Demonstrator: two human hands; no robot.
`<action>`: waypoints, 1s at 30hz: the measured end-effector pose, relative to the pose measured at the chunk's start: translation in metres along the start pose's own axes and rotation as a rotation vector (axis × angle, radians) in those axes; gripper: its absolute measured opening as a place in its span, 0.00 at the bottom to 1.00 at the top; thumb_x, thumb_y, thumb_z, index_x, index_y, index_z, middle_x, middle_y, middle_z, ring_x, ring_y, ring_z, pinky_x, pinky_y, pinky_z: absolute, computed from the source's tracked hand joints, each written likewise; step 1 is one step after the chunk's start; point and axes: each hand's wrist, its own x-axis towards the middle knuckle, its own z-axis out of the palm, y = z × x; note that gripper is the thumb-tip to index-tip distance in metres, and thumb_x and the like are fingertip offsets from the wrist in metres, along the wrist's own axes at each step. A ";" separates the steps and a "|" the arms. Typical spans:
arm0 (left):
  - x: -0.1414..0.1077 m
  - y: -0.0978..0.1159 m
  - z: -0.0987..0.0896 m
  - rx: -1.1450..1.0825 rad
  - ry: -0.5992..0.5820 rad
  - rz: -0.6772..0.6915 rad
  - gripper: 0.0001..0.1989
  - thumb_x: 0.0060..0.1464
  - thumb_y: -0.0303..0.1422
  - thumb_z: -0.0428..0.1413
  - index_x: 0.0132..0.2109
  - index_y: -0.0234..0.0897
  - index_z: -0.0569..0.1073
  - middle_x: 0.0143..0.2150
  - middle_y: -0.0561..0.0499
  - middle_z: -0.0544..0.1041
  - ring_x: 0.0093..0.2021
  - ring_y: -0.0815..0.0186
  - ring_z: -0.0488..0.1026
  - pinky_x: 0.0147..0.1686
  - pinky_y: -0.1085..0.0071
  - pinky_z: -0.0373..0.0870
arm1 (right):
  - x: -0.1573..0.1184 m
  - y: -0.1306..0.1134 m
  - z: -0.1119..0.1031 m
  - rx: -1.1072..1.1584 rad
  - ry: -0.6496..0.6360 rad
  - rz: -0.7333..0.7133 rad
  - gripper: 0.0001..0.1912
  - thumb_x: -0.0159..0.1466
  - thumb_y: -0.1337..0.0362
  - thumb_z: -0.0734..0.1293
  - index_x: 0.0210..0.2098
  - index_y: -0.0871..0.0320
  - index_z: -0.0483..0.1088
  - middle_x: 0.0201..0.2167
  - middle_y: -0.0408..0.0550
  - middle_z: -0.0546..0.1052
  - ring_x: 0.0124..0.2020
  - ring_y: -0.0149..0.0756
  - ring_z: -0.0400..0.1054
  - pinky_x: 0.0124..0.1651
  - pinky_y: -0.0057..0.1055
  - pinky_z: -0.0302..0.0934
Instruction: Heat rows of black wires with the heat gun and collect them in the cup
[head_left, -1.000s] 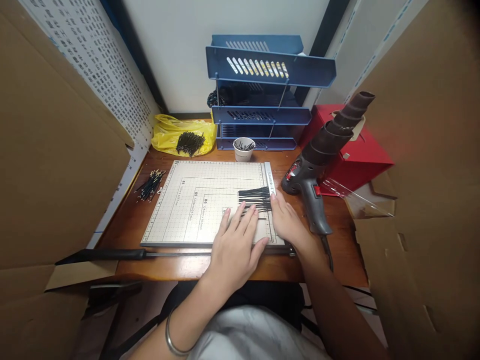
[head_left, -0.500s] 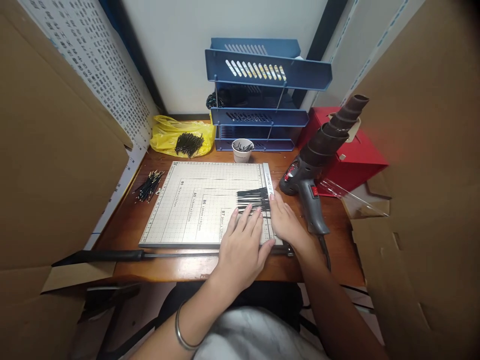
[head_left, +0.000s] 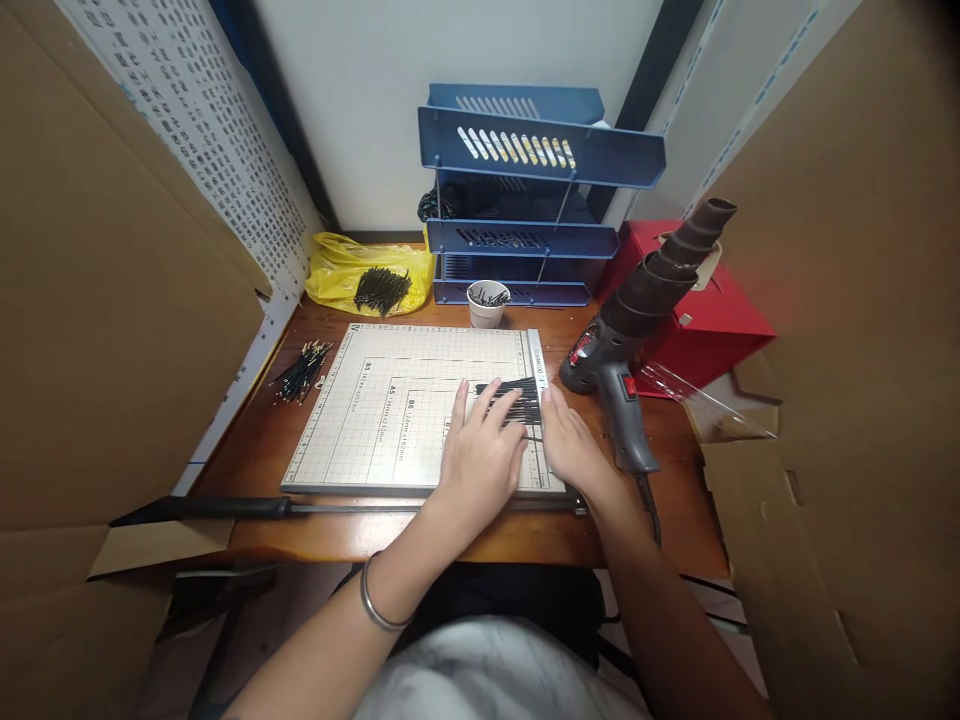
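Note:
A row of thin black wire-like pieces lies crosswise on a paper cutter's gridded board, their right ends against its white edge strip. My left hand rests palm down over these pieces, fingers spread and slightly bent, fingertips on or just above them. The thumb is partly hidden. My right hand lies along the outer side of the edge strip, fingers stretched and close together at the pieces' ends. The cutter's blade arm with its black handle is swung down along the board's near side.
Left of the board lies a bundle of black wires with gold-coloured ends. Behind are a yellow plastic bag with a black pile, a white cup and a blue rack. A heat gun and red box stand right.
My left hand has shifted slightly up and left, its fingers spreading wider over the black pieces. The right hand stays at the edge strip. The view has tilted slightly.

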 end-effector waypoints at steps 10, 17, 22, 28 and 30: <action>0.013 -0.005 0.007 -0.001 -0.003 -0.048 0.07 0.64 0.27 0.56 0.38 0.35 0.79 0.62 0.44 0.76 0.69 0.49 0.66 0.73 0.41 0.47 | 0.001 0.001 0.001 0.005 0.020 -0.030 0.38 0.74 0.49 0.39 0.73 0.64 0.52 0.72 0.62 0.58 0.72 0.52 0.56 0.71 0.56 0.51; 0.012 -0.006 0.009 0.054 -0.113 -0.041 0.25 0.71 0.42 0.49 0.66 0.31 0.69 0.71 0.42 0.66 0.74 0.50 0.56 0.74 0.44 0.45 | 0.003 0.006 0.005 -0.039 0.033 -0.061 0.37 0.75 0.52 0.39 0.72 0.68 0.52 0.72 0.63 0.58 0.72 0.50 0.56 0.72 0.52 0.51; 0.012 -0.006 0.012 0.061 -0.167 -0.012 0.27 0.72 0.43 0.44 0.69 0.32 0.67 0.73 0.45 0.64 0.76 0.52 0.52 0.74 0.46 0.43 | 0.005 0.012 0.006 -0.083 0.027 -0.099 0.35 0.74 0.56 0.41 0.72 0.67 0.53 0.73 0.62 0.56 0.72 0.52 0.55 0.72 0.55 0.50; 0.013 -0.008 0.011 0.057 -0.213 0.008 0.27 0.73 0.43 0.43 0.69 0.31 0.66 0.71 0.47 0.66 0.75 0.55 0.53 0.75 0.47 0.40 | 0.005 0.015 0.007 -0.137 0.037 -0.131 0.33 0.73 0.59 0.44 0.72 0.66 0.54 0.73 0.61 0.56 0.71 0.53 0.57 0.71 0.54 0.53; 0.014 -0.009 0.009 0.045 -0.226 0.007 0.28 0.73 0.43 0.43 0.70 0.32 0.65 0.71 0.47 0.66 0.75 0.55 0.53 0.75 0.47 0.39 | 0.004 0.014 0.007 -0.152 0.041 -0.129 0.33 0.73 0.59 0.43 0.73 0.65 0.53 0.73 0.61 0.56 0.70 0.53 0.59 0.70 0.54 0.54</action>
